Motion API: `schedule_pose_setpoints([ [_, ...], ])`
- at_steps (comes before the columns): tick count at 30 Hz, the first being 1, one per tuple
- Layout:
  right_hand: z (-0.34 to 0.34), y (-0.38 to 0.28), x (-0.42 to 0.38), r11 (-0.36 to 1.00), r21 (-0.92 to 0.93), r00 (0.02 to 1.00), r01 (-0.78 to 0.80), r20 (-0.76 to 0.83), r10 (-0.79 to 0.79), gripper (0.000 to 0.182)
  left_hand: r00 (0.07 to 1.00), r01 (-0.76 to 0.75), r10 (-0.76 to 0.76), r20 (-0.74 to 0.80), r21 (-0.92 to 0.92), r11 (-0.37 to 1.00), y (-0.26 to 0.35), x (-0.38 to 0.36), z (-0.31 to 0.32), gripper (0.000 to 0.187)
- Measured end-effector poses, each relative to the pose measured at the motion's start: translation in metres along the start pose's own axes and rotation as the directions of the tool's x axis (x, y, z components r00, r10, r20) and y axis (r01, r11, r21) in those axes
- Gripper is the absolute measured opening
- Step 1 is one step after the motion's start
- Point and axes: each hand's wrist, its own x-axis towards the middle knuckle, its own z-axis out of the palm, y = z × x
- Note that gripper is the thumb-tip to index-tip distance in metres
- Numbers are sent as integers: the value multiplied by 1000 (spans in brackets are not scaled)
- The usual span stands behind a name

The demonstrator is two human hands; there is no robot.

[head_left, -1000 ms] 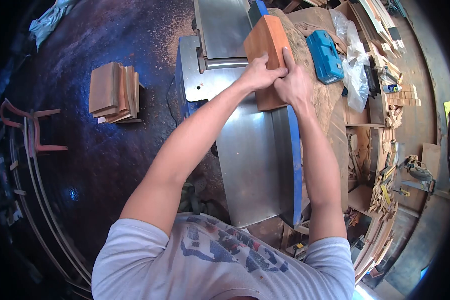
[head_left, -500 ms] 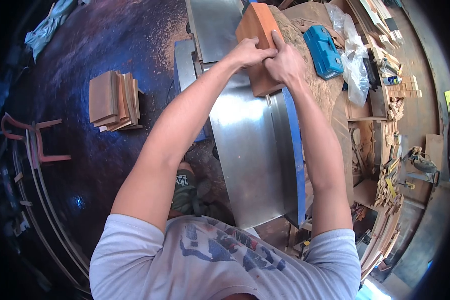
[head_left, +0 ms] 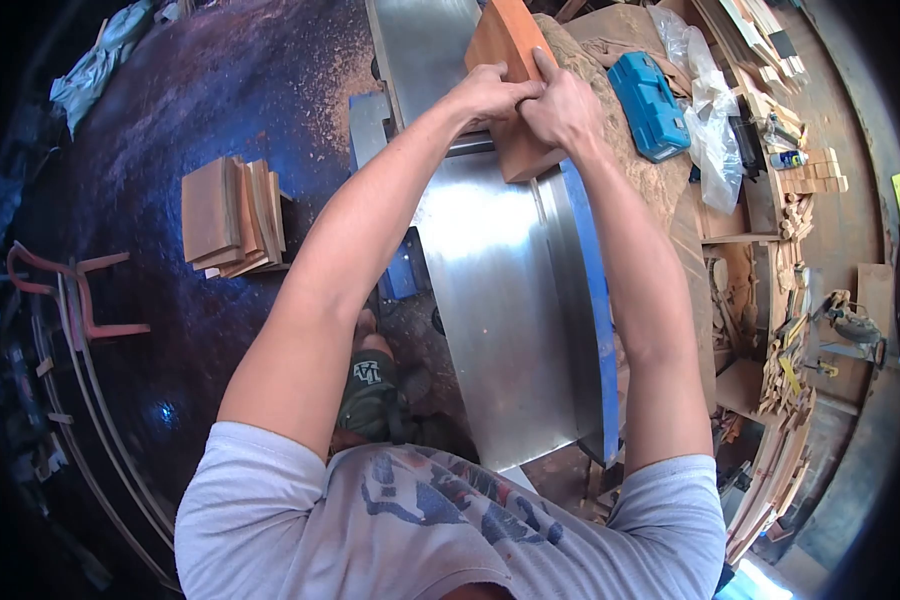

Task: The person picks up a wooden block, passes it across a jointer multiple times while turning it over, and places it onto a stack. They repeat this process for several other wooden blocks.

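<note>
An orange-brown wooden board [head_left: 511, 42] stands on its edge on the metal bed [head_left: 505, 330] of a machine, along the blue-edged fence [head_left: 592, 300]. My left hand [head_left: 490, 93] grips the near part of the board, its fingers on the left face and its thumb toward the right. My right hand [head_left: 562, 105] is wrapped over the board's top edge, with one finger stretched forward along it. Both hands touch each other at the thumbs. The underside of the board is hidden.
Stacked boards [head_left: 232, 217] stand on the floor at left, near a red chair-like frame [head_left: 90, 290]. Right of the machine are a teal case [head_left: 650, 107], clear plastic [head_left: 715, 140] and shelves of wood offcuts [head_left: 785, 370]. Wood shavings lie beyond the left side.
The board and both hands have moved slightly forward along the machine, away from my body. The camera view has shifted a little.
</note>
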Motion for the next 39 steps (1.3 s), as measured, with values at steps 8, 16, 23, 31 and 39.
schedule_pose_setpoints([
  [8, 10, -2, 23, 999, -5, 994, 32, -106, -32, 80, 999, -5, 3, -33, -75, 997, 7, 10, -7, 96],
  [16, 7, -11, 45, 1000, -6, 998, 27, -62, -27, 78, 999, -26, 30, 34, -101, 995, 9, 27, -24, 76],
  [23, 6, -17, 62, 1000, 5, 1000, 18, -15, -18, 75, 997, -38, 31, -68, -101, 994, 12, 39, -28, 70],
  [31, 10, -21, 77, 999, 27, 995, 29, -92, -27, 78, 997, -22, 16, -71, -89, 996, 9, 61, -39, 70],
  [39, 17, -20, 104, 1000, -1, 997, -7, -71, 6, 75, 964, -27, 60, -257, 130, 991, -12, 103, -42, 57],
])
